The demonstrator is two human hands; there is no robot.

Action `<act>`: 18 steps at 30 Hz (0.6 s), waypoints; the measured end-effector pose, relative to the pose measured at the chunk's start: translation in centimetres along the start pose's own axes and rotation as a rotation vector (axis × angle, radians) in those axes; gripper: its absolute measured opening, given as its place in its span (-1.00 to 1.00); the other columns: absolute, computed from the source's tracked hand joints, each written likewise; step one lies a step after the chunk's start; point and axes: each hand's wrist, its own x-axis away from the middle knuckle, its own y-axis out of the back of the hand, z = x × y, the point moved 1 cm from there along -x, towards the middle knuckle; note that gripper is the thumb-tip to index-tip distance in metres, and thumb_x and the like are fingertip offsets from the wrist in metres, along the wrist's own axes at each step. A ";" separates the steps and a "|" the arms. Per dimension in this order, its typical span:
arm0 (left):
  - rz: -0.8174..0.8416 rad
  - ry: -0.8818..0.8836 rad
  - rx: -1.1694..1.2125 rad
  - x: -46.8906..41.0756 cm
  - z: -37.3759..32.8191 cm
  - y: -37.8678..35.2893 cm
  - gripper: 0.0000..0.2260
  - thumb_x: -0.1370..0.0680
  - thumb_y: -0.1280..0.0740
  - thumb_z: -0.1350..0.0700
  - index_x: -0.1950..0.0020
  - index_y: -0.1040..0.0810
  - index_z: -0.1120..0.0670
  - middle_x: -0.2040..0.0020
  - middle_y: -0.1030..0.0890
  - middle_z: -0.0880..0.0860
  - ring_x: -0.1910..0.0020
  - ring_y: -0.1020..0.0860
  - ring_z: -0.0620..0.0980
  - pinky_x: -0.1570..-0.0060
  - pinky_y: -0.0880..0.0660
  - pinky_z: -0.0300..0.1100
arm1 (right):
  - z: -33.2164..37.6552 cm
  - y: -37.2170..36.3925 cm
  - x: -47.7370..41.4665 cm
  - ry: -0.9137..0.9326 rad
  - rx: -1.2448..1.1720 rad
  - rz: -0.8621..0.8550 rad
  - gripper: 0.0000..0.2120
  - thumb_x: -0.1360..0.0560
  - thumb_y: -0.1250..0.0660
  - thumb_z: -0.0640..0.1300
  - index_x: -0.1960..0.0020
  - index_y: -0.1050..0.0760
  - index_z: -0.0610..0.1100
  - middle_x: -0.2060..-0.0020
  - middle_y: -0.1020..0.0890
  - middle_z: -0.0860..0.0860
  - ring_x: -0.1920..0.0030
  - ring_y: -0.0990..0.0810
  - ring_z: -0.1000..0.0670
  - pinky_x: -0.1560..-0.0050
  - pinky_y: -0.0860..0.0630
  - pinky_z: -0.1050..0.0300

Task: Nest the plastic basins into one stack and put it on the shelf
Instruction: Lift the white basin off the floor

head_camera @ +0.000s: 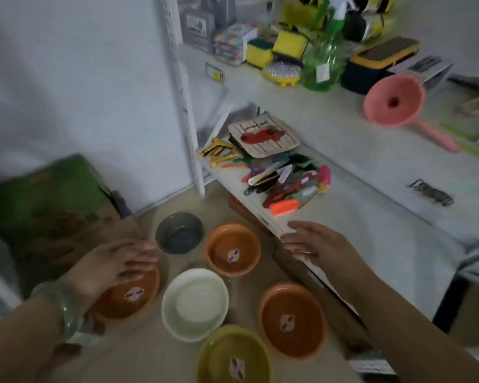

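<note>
Head view. Six plastic basins lie separately on the floor, none yet nested: a grey basin (179, 233) farthest from the viewer, an orange basin (233, 249) just beside it, a white basin (195, 304) in the middle, a second orange basin (293, 319) to the right, a yellow-green basin (234, 355) nearest the viewer, and a third orange basin (127, 295) at the left. All sit mouth-up, the attitude in which one can drop into another.

The left hand (114, 265), fingers spread and open, is over the far rim of the left orange basin; whether it touches the rim cannot be told through the blur. The right hand (313, 241) is open and empty, held beside the front edge of the lower shelf (385, 244).

That shelf carries brushes and combs (285, 181) toward its far end, while the stretch beside the right hand is bare, a likely destination for the stack. A pink funnel (393, 100) lies on the shelf above.
</note>
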 end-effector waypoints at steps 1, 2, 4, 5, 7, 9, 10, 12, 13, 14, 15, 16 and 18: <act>0.000 -0.003 -0.022 -1.2 1.3 -0.2 -0.80 -0.59 -0.17 0.17 -0.02 -0.59 0.13 0.13 -0.72 0.12 0.05 -0.64 0.06 0.17 -0.54 -0.16 | -1.4 -0.6 -1.2 0.011 0.012 0.013 -0.83 -0.59 -0.21 -0.17 -0.10 -0.55 -0.05 0.10 -0.72 -0.02 0.05 -0.68 0.05 0.04 -0.58 0.26; -0.025 0.010 -0.050 -2.5 2.6 -0.3 -0.80 -0.59 -0.18 0.16 -0.03 -0.60 0.13 0.12 -0.72 0.12 0.03 -0.64 0.07 0.13 -0.52 -0.14 | -2.8 -1.1 -2.3 0.009 0.034 0.018 -0.83 -0.59 -0.21 -0.16 -0.07 -0.56 -0.02 0.13 -0.73 0.00 0.06 -0.69 0.05 0.00 -0.58 0.22; -0.052 0.067 -0.033 -5.3 5.9 -1.1 -0.80 -0.59 -0.19 0.17 -0.06 -0.59 0.18 0.05 -0.69 0.16 0.04 -0.62 0.08 0.10 -0.52 -0.13 | -6.5 -2.0 -4.8 -0.009 0.069 0.044 -0.83 -0.58 -0.22 -0.13 -0.06 -0.57 0.03 0.12 -0.73 0.05 0.07 -0.70 0.11 0.02 -0.57 0.23; -0.052 0.094 -0.012 -6.6 7.8 -1.8 -0.80 -0.59 -0.18 0.18 -0.06 -0.57 0.20 0.02 -0.66 0.18 0.07 -0.61 0.08 0.15 -0.54 -0.15 | -8.7 -2.5 -6.0 -0.014 0.095 0.061 -0.83 -0.58 -0.22 -0.12 -0.06 -0.56 0.04 0.10 -0.73 0.05 0.07 -0.69 0.13 0.06 -0.56 0.27; -0.055 0.136 0.006 -9.3 11.8 -3.0 -0.82 -0.59 -0.17 0.21 -0.02 -0.55 0.20 0.02 -0.61 0.21 0.14 -0.56 0.06 0.32 -0.56 -0.21 | -13.2 -3.3 -8.3 -0.021 0.132 0.089 -0.84 -0.59 -0.21 -0.11 -0.04 -0.54 0.08 0.05 -0.71 0.05 0.04 -0.68 0.13 0.07 -0.56 0.29; -0.072 0.175 0.023 -11.9 16.0 -4.0 -0.84 -0.59 -0.18 0.21 -0.01 -0.55 0.18 0.10 -0.64 0.17 0.22 -0.57 0.02 0.46 -0.54 -0.28 | -17.7 -4.2 -10.8 -0.038 0.146 0.118 -0.85 -0.59 -0.21 -0.12 -0.05 -0.53 0.06 0.02 -0.69 0.02 -0.01 -0.66 0.09 0.00 -0.57 0.24; -0.086 0.187 0.023 -13.4 18.2 -4.3 -0.85 -0.58 -0.19 0.21 0.00 -0.54 0.17 0.21 -0.67 0.10 0.31 -0.60 -0.02 0.52 -0.51 -0.33 | -19.9 -4.6 -12.0 -0.053 0.147 0.123 -0.84 -0.59 -0.21 -0.13 -0.08 -0.53 0.03 0.01 -0.68 0.00 -0.01 -0.65 0.08 -0.02 -0.57 0.23; -0.110 0.206 -0.003 -16.2 22.5 -4.8 -0.85 -0.59 -0.18 0.22 0.03 -0.54 0.17 0.33 -0.67 0.03 0.48 -0.61 -0.14 0.55 -0.49 -0.40 | -24.4 -5.6 -14.4 -0.067 0.150 0.123 -0.83 -0.59 -0.21 -0.16 -0.12 -0.52 -0.02 0.00 -0.67 -0.02 -0.01 -0.63 0.07 -0.04 -0.55 0.20; -0.113 0.226 -0.005 -17.5 24.5 -5.0 -0.84 -0.59 -0.17 0.23 0.04 -0.54 0.17 0.27 -0.65 0.06 0.48 -0.62 -0.14 0.49 -0.51 -0.38 | -26.6 -6.1 -15.6 -0.075 0.159 0.122 -0.83 -0.59 -0.21 -0.16 -0.10 -0.52 -0.01 -0.01 -0.66 -0.02 -0.03 -0.62 0.06 -0.08 -0.54 0.18; -0.117 0.233 -0.004 -19.0 26.6 -5.1 -0.85 -0.59 -0.17 0.23 0.03 -0.54 0.17 0.21 -0.62 0.09 0.40 -0.63 -0.08 0.37 -0.55 -0.30 | -28.7 -6.6 -16.8 -0.081 0.164 0.125 -0.85 -0.58 -0.22 -0.16 -0.06 -0.53 0.02 -0.01 -0.66 -0.02 -0.05 -0.62 0.04 -0.10 -0.53 0.15; -0.126 0.242 -0.002 -20.3 28.5 -5.3 -0.86 -0.59 -0.17 0.23 0.01 -0.53 0.16 0.17 -0.59 0.10 0.30 -0.62 -0.01 0.26 -0.53 -0.22 | -30.7 -7.2 -18.1 -0.087 0.167 0.131 -0.85 -0.57 -0.24 -0.16 -0.02 -0.54 0.04 -0.02 -0.66 -0.03 -0.07 -0.62 0.02 -0.10 -0.52 0.13; -0.140 0.239 -0.018 -21.7 30.4 -5.3 -0.87 -0.59 -0.19 0.21 0.01 -0.53 0.14 0.16 -0.59 0.09 0.23 -0.58 0.01 0.18 -0.48 -0.21 | -32.8 -7.6 -19.5 -0.087 0.164 0.131 -0.85 -0.56 -0.26 -0.16 0.00 -0.54 0.05 -0.03 -0.66 -0.04 -0.09 -0.61 -0.01 -0.09 -0.52 0.12; -0.160 0.235 -0.048 -24.1 33.9 -5.5 -0.87 -0.58 -0.21 0.20 0.07 -0.55 0.11 0.16 -0.59 0.08 0.20 -0.54 0.00 0.14 -0.44 -0.21 | -36.7 -8.6 -22.1 -0.103 0.173 0.124 -0.86 -0.55 -0.28 -0.17 -0.04 -0.56 0.01 -0.03 -0.66 -0.07 -0.09 -0.61 -0.03 -0.03 -0.53 0.15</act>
